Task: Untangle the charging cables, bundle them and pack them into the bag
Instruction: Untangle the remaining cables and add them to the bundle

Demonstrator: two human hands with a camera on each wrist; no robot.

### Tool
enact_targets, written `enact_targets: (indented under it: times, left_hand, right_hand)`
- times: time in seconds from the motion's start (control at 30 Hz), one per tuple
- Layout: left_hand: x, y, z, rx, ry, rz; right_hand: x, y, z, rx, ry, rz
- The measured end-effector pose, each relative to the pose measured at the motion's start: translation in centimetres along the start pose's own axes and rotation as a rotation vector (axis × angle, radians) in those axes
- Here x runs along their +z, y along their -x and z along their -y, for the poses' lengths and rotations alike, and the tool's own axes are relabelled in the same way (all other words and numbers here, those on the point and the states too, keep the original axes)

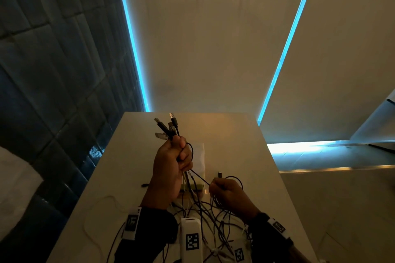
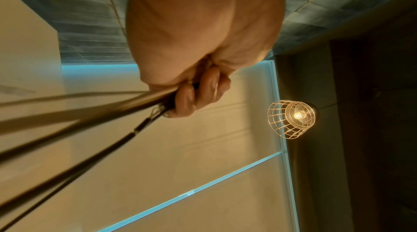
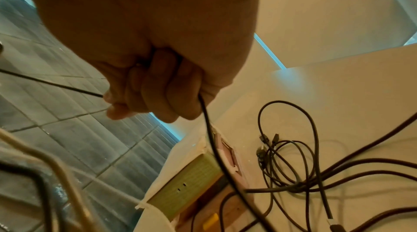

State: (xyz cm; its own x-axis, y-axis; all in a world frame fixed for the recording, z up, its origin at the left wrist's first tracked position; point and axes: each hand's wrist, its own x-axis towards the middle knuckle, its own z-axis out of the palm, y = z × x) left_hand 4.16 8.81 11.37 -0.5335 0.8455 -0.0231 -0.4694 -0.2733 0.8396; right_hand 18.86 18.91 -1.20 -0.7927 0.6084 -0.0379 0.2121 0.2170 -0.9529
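My left hand [image 1: 175,166] is raised above the table and grips a bunch of charging cables [image 1: 188,179]; their plug ends [image 1: 167,126] stick up past its fingers [image 2: 198,93]. The cords [image 2: 74,125] run down from the fist to a tangle [image 1: 205,220] on the table. My right hand [image 1: 229,193], lower and to the right, is closed round a thin black cable [image 3: 210,128] that stretches from my left fist. A white cloth bag [image 1: 199,158] lies on the table behind my hands, with green and pink parts [image 3: 194,178] showing in the right wrist view.
The pale table [image 1: 245,156] is narrow, with a dark tiled wall [image 1: 53,70] to the left. A loose coil of dark cable [image 3: 291,161] lies on the table to the right. A thin pale cord [image 1: 100,205] loops at the left. A caged lamp [image 2: 293,120] hangs above.
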Motion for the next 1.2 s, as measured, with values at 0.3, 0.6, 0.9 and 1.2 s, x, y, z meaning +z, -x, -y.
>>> enact_targets:
  times: [0.3,0.6,0.9,1.2]
  left_hand:
    - [-0.3,-0.2,0.0,-0.006,-0.04,-0.023]
    - [-0.4,-0.2,-0.6,0.008,-0.06,-0.018]
    - [-0.2,-0.4,0.1,-0.063,-0.161,-0.137]
    - [0.3,0.4,-0.2,-0.084,-0.108,-0.173]
  right_hand:
    - [-0.4,-1.4,-2.4,0.012,0.141,-0.011]
    - [0.0,-1.2,-5.9,0.132,0.251,-0.053]
    - [-1.1,-1.1,4.2,0.065,-0.21,-0.241]
    - [0.2,0.7,11.9,-0.184,-0.338,0.037]
